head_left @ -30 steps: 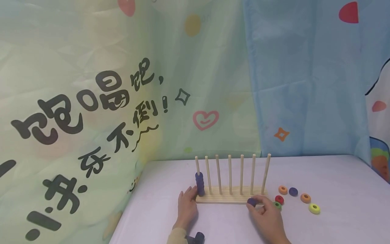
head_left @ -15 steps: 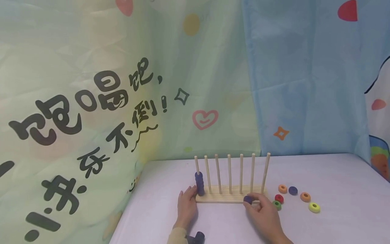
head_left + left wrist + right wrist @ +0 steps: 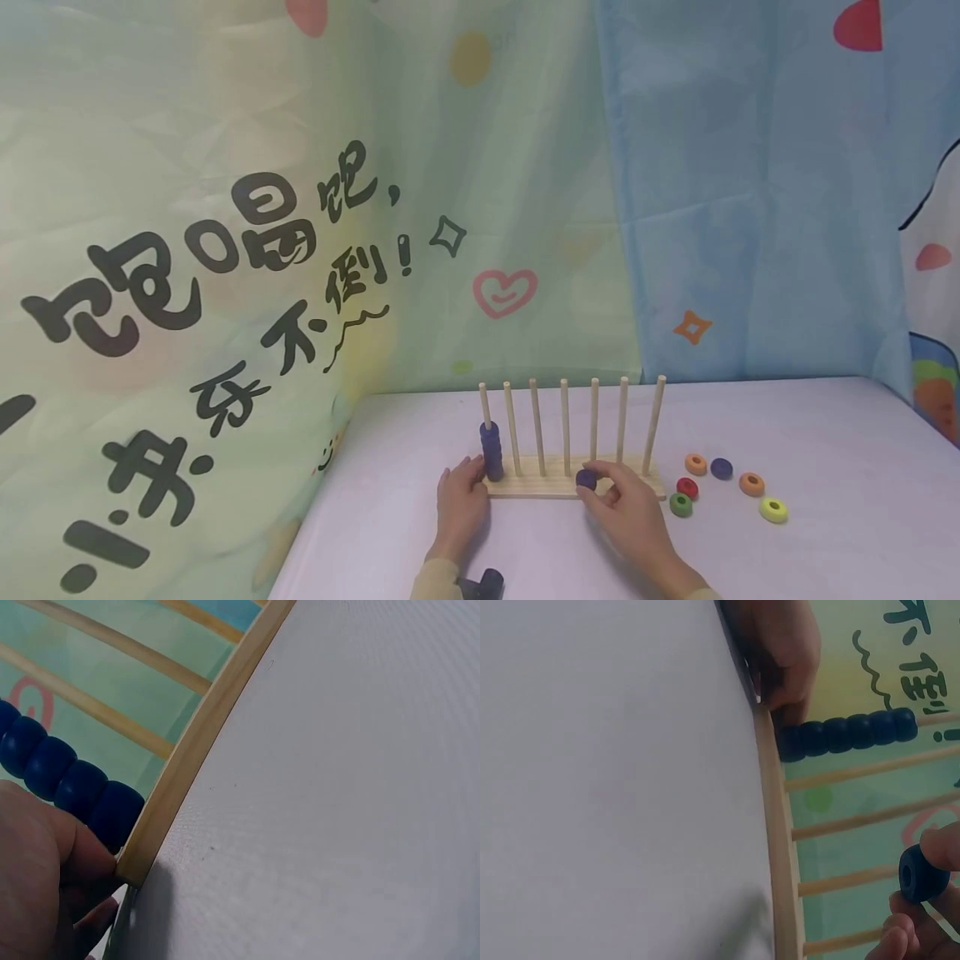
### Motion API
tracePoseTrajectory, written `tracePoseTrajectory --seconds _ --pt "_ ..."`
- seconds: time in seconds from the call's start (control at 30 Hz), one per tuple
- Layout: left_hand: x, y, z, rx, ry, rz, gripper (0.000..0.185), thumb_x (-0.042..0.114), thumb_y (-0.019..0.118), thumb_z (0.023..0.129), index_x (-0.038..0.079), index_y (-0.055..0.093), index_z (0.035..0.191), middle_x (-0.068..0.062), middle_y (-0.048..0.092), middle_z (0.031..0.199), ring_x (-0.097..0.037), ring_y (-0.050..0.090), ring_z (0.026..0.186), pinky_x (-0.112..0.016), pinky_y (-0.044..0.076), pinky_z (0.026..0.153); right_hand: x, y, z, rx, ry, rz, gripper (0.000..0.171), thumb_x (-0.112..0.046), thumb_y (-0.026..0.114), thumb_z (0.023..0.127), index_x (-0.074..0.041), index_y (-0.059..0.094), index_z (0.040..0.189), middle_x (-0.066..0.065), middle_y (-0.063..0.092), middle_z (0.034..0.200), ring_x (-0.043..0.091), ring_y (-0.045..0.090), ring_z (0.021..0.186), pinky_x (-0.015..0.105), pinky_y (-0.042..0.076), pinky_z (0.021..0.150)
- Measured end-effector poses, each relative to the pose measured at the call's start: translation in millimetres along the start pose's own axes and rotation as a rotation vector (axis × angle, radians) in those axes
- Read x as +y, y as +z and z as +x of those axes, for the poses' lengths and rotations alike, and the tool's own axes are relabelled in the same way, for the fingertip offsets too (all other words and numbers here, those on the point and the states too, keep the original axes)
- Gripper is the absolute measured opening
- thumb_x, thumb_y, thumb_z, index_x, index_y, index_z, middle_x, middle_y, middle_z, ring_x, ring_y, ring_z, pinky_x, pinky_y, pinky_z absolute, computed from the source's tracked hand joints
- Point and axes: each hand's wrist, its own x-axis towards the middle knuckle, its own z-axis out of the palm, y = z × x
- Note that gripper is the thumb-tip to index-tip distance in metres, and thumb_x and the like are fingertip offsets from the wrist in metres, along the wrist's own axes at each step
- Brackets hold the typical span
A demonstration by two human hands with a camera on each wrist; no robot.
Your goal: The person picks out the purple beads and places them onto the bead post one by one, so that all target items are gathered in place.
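Rack in the middle, rings to its right

I see the peg rack (image 3: 558, 485) on the table (image 3: 825, 450), stacked rings (image 3: 491, 451) on its leftmost peg, my left hand (image 3: 461, 507) at that end, loose rings (image 3: 723, 486) lying right, curtain (image 3: 375, 192) behind

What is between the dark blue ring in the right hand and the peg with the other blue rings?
Three bare pegs stand between the ring pinched by the right hand and the stacked peg. The left hand rests at that end of the base.
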Motion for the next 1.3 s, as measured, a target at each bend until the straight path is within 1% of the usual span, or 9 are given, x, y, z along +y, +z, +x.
tracePoseTrajectory --seconds 0.17,0.3,0.4,0.47,0.67,0.77,0.93,1.1,1.3 --pt "-2.8 2.1 0.6 -0.02 0.022 0.011 0.041 0.01 0.06 0.081 0.005 0.067 0.121 -0.013 0.066 0.126 -0.037 0.053 0.126 -0.061 0.022 0.114 -9.4 2.6 6.1 -0.013 -0.03 0.017 0.033 -0.009 0.079 0.08 -0.01 0.069 0.112 -0.001 0.067 0.096 0.003 0.049 0.06 0.019 0.044 0.05" --pt "-6.2 4.1 1.2 -0.056 0.057 0.024 0.05 0.024 0.072 0.076 0.012 0.065 0.124 -0.01 0.062 0.132 -0.038 0.05 0.129 -0.064 0.02 0.113 -15.7 4.5 9.9 -0.024 -0.033 0.03 0.034 -0.009 0.079 0.081 -0.011 0.068 0.113 0.0 0.067 0.096 0.004 0.049 0.06 0.019 0.044 0.05" --pt "-6.6 4.5 1.6 -0.073 0.068 0.012 0.055 0.03 0.077 0.074 0.016 0.064 0.126 -0.007 0.063 0.132 -0.038 0.048 0.13 -0.066 0.018 0.113 -20.1 5.3 11.4 -0.038 -0.035 0.035 0.034 -0.009 0.079 0.081 -0.011 0.068 0.113 0.0 0.067 0.097 0.004 0.049 0.06 0.02 0.044 0.05" --pt "-6.1 4.0 1.4 -0.076 0.069 0.007 0.056 0.031 0.078 0.073 0.017 0.064 0.125 -0.006 0.064 0.131 -0.038 0.048 0.13 -0.066 0.018 0.113 -22.8 6.1 11.7 -0.049 -0.036 0.031 0.034 -0.009 0.079 0.081 -0.012 0.068 0.113 0.0 0.067 0.098 0.004 0.049 0.06 0.02 0.044 0.05" --pt "-1.0 -2.1 -1.2 -0.073 0.064 -0.003 0.055 0.03 0.081 0.072 0.012 0.065 0.121 -0.01 0.066 0.125 -0.04 0.048 0.129 -0.065 0.019 0.113 -27.7 8.4 13.4 -0.073 -0.041 0.043 0.033 -0.01 0.078 0.081 -0.012 0.069 0.113 0.0 0.068 0.099 0.004 0.05 0.059 0.02 0.044 0.051" --pt "0.8 -3.8 -1.3 -0.071 0.058 -0.007 0.054 0.029 0.081 0.072 0.012 0.066 0.12 -0.01 0.067 0.124 -0.041 0.048 0.129 -0.065 0.019 0.113 -30.7 9.5 16.6 -0.079 -0.069 0.04 0.032 -0.012 0.078 0.081 -0.015 0.069 0.112 -0.002 0.068 0.1 0.003 0.051 0.059 0.02 0.045 0.052" --pt "-0.4 -4.0 -0.6 -0.043 0.076 -0.004 0.052 0.028 0.082 0.071 0.013 0.067 0.119 -0.009 0.068 0.123 -0.041 0.05 0.127 -0.066 0.022 0.112 -40.5 12.3 24.2 -0.094 -0.135 0.034 0.031 -0.013 0.079 0.081 -0.014 0.069 0.111 -0.004 0.067 0.099 0.002 0.052 0.06 0.019 0.046 0.052" --pt "-3.5 -1.5 0.3 -0.038 0.079 -0.003 0.052 0.029 0.082 0.071 0.015 0.067 0.119 -0.007 0.068 0.123 -0.04 0.05 0.127 -0.065 0.022 0.112 -52.0 12.9 30.3 -0.103 -0.163 0.032 0.032 -0.014 0.079 0.08 -0.015 0.069 0.11 -0.005 0.067 0.098 0.003 0.052 0.059 0.02 0.045 0.051" --pt "-4.3 0.7 0.4 -0.058 0.063 -0.002 0.054 0.03 0.082 0.072 0.016 0.066 0.122 -0.006 0.066 0.127 -0.039 0.049 0.129 -0.065 0.021 0.113 -61.8 12.9 36.3 -0.103 -0.201 0.031 0.043 -0.013 0.08 0.08 -0.01 0.065 0.12 0.0 0.069 0.1 0.0 0.051 0.058 0.02 0.045 0.05"
